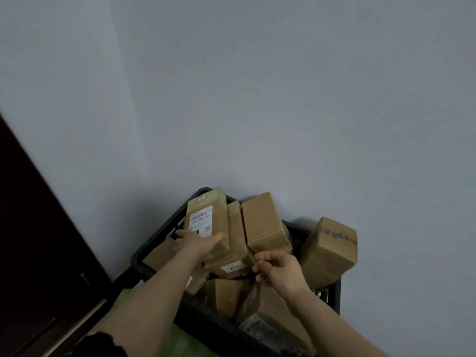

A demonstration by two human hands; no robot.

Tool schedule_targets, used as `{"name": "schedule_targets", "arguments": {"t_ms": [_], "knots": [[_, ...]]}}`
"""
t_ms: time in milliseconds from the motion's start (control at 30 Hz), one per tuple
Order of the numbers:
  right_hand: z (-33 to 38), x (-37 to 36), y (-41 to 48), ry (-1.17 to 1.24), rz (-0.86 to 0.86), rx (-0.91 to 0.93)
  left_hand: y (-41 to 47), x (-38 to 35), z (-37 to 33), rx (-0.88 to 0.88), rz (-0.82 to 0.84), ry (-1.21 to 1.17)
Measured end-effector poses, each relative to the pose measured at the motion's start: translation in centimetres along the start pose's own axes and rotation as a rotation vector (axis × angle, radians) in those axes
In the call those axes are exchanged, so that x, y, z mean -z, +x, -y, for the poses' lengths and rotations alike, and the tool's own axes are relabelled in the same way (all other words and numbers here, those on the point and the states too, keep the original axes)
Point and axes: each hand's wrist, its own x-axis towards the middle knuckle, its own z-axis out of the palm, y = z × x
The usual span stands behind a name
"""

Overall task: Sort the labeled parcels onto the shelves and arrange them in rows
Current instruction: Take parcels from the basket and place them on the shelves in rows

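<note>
A black crate (159,233) against the grey wall is heaped with several brown cardboard parcels. My left hand (198,244) grips the lower end of a tall parcel with a white shipping label (206,217), which stands tilted at the crate's left. My right hand (279,269) has curled fingers pinching the edge of a taped parcel (235,256) in the middle of the heap. A plain box (262,222) sits behind it. A box with purple print (332,251) leans over the crate's right rim.
A dark wooden door or cabinet (38,240) fills the lower left. The grey wall (257,99) takes up most of the view. Something light green (180,341) lies below the crate near my left forearm. No shelves are in view.
</note>
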Motion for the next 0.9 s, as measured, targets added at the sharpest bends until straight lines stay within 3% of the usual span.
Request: {"name": "schedule_targets", "arguments": {"t_ms": [233, 433, 567, 700, 900], "knots": [[0.9, 1.2, 2.3, 0.049, 0.158, 0.021, -5.2, -0.1, -0.2, -0.062, -0.063, -0.064], [3.3, 0.3, 0.2, 0.286, 0.384, 0.037, -15.1, -0.9, 1.5, -0.271, -0.235, 0.143], [4.5, 0.5, -2.8, 0.329, 0.543, 0.095, -20.2, 1.6, 4.1, -0.288, -0.342, -0.192], [5.3, -0.2, -5.6, 0.295, 0.781, 0.137, -24.6, 5.3, 6.4, -0.254, -0.307, -0.661], [6.3, -2.5, -10.4, 0.24, 0.932, 0.247, -31.0, 8.0, 9.3, -0.268, -0.354, -0.822]]}}
